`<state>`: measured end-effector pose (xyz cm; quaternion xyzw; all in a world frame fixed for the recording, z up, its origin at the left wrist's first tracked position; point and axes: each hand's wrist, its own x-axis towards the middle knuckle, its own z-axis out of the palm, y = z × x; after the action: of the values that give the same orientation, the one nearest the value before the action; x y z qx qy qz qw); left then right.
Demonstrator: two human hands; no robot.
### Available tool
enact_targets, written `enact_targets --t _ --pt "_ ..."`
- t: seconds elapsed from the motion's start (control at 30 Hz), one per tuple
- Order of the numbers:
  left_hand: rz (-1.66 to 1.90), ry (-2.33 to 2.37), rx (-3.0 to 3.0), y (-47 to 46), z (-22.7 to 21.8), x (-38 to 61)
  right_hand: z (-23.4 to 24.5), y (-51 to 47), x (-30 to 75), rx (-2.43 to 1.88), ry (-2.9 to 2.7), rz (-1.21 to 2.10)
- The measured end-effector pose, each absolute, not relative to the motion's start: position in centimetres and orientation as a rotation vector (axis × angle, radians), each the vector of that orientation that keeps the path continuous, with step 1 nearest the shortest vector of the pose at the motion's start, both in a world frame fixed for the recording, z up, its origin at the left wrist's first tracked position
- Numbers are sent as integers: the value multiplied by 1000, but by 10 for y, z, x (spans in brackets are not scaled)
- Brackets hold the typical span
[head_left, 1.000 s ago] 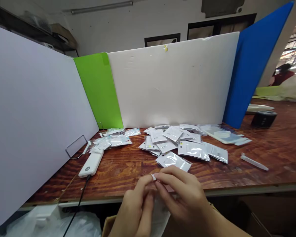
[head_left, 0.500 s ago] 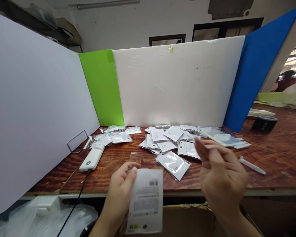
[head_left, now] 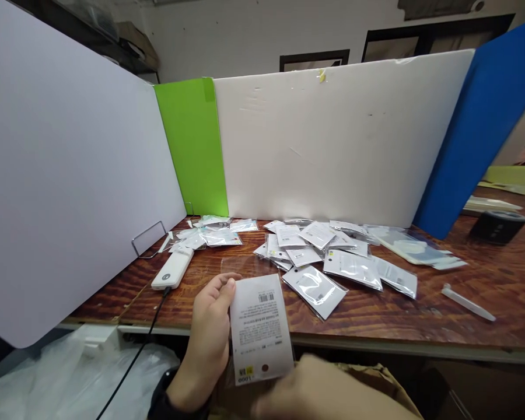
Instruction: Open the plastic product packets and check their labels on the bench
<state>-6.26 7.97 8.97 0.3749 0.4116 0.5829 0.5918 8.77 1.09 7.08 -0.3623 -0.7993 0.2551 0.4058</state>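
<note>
The left hand is closed around the lower edge of a printed card, thumb pressed on its face and fingers curling behind it, with a black band on the wrist. The card stands nearly upright, tilted slightly, above the front edge of the desk, its barcode near the top and a small yellow label at the lower corner. A clear plastic sleeve sticks out behind its upper left side. The right hand is a blur at the bottom of the view, just in front of the card's lower part, and whether it is open or closed cannot be told. Just beyond the card lies a loose heap of silver-and-white pouches, with a smaller heap to the left. A white power bank with a black cable lies near the left board. A white plastic strip and a black roll sit on the right of the desk, beside the blue board.
</note>
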Motion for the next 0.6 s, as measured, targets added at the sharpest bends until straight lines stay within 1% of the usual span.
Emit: enact_targets --t 0.03,0.1,0.2,0.3,0.37,0.6 --pt "1366 950 875 79 90 -63 73 14 91 -955 -1946 679" --pt "1352 934 899 77 90 -63 77 23 97 -1080 -1628 761" --pt "1249 869 933 73 90 -62 82 34 102 -1106 -1181 1043" --pt "1170 815 949 68 92 -60 82 41 105 -979 -1079 1405" --pt "1130 810 941 66 94 -60 81 44 108 -915 -1038 1553" --pt "995 821 911 68 101 -70 88 45 120 -778 -1030 1721"
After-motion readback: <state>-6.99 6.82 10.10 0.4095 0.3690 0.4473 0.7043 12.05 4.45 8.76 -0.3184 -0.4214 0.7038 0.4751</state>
